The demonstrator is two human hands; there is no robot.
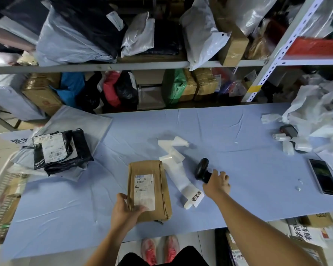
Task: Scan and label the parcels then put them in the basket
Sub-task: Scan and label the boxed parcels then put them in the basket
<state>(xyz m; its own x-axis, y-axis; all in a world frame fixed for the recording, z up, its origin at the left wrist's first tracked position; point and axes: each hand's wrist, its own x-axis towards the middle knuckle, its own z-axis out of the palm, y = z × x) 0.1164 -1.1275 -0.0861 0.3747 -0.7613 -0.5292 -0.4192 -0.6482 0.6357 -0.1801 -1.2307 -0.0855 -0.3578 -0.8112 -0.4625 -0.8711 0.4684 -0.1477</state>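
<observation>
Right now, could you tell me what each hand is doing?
Left hand: grips the brown parcel.
Right hand: grips the black scanner.

Table (238,131) w/ box (158,181), labels (173,160) (phone (324,177) rt)

Flat taped cardboard parcel (149,191), label up

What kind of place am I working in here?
Probably a parcel depot or courier station: shelves crammed with parcels, the right hand gripping a scanner, and a label strip on the table beside the box the left hand holds.
</observation>
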